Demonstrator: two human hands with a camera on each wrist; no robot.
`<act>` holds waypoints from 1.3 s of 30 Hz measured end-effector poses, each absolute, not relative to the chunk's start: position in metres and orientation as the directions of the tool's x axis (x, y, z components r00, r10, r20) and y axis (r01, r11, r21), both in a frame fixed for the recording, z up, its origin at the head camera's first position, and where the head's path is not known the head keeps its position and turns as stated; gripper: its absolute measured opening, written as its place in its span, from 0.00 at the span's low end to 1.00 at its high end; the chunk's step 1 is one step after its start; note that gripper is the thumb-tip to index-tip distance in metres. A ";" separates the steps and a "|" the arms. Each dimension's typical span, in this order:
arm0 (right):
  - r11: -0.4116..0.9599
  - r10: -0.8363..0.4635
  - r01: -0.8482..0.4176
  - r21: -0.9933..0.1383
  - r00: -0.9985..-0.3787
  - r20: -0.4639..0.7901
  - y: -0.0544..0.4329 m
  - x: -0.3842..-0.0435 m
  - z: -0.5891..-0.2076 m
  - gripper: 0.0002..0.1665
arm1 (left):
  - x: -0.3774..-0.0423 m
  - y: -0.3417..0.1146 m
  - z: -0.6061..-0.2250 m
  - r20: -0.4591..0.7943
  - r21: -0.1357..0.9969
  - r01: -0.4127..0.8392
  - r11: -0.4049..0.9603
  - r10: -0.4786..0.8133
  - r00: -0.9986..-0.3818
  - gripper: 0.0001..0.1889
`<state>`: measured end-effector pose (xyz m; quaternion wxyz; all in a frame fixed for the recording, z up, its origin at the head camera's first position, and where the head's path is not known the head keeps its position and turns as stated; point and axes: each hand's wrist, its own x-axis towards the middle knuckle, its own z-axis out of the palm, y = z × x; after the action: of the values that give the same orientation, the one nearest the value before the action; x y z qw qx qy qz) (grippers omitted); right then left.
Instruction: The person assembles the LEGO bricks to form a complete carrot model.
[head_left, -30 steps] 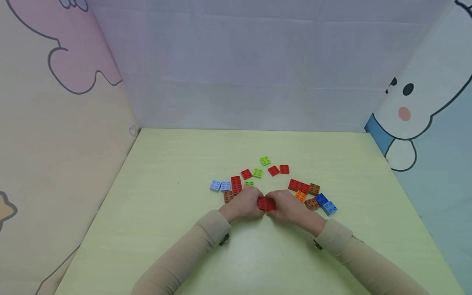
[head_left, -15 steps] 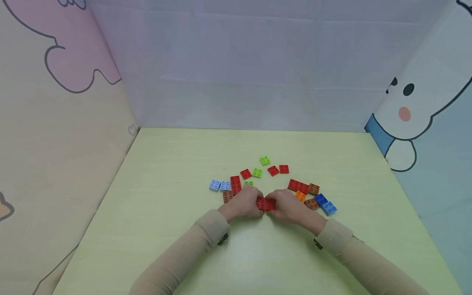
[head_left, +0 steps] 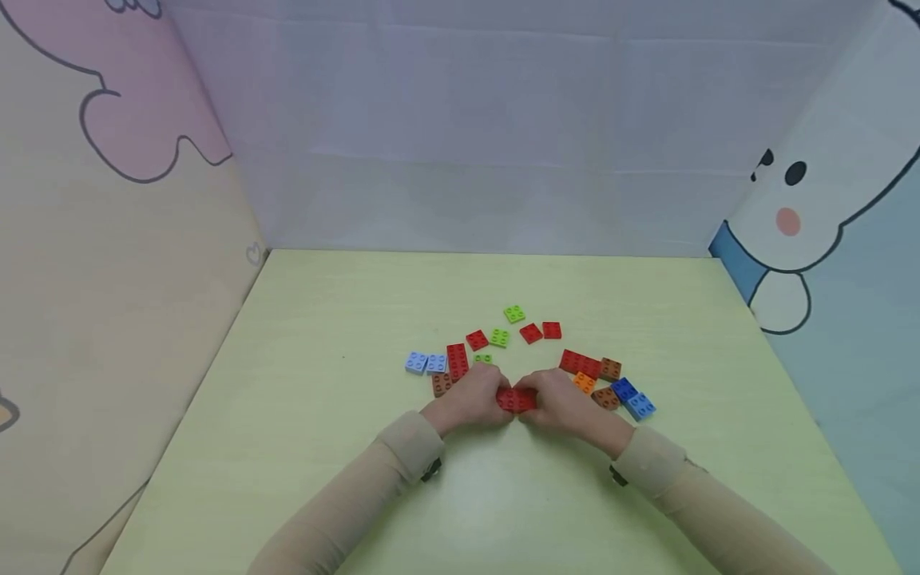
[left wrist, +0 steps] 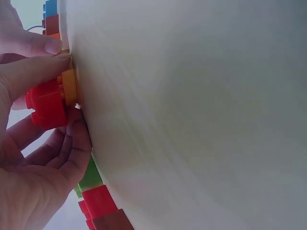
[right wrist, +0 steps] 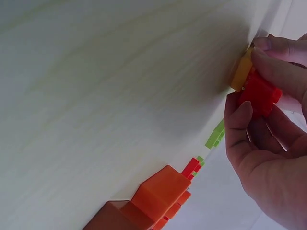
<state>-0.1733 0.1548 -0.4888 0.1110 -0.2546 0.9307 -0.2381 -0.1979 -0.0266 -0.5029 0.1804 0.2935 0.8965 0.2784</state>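
Note:
My left hand [head_left: 474, 397] and right hand [head_left: 557, 399] meet at the near middle of the table. Between them is a red building brick [head_left: 516, 399], studs up, each hand gripping one end with thumb and fingers. Under it sits a yellow-orange brick [left wrist: 70, 86], close over the tabletop in the left wrist view. From the other side, the right wrist view shows the same red brick [right wrist: 259, 93] against the yellow-orange brick [right wrist: 241, 72]. Both thumbs lie along the near side, their tips close together. My fingers hide parts of both bricks.
Left of the hands lie light blue bricks [head_left: 426, 363], a long red brick [head_left: 458, 361] and a brown brick [head_left: 442, 384]. Small green bricks [head_left: 499, 338] and red bricks [head_left: 541, 331] lie beyond. Rightward are another long red brick [head_left: 580, 364], an orange brick [head_left: 584, 382], brown and blue bricks [head_left: 632, 398].
The head view has shifted slightly, so the loose bricks appear a little further left. Both hands keep their grip on the red brick in nearly the same place.

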 end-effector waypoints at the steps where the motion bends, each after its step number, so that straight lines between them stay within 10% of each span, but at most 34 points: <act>1: 0.757 -0.525 -0.418 -0.502 -0.846 -0.088 0.154 -0.173 -0.488 0.19 | -0.198 -0.027 -0.503 -0.158 0.605 0.428 0.672 0.628 -0.762 0.05; 39: 0.708 -0.585 -0.502 -0.496 -0.811 -0.013 0.158 -0.171 -0.495 0.20 | -0.194 -0.028 -0.502 -0.106 0.560 0.530 0.637 0.690 -0.716 0.09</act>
<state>-0.1713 0.1579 -0.4950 0.0849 -0.2954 0.9202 -0.2424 -0.1942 -0.0279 -0.5023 0.1570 0.3423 0.8909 0.2540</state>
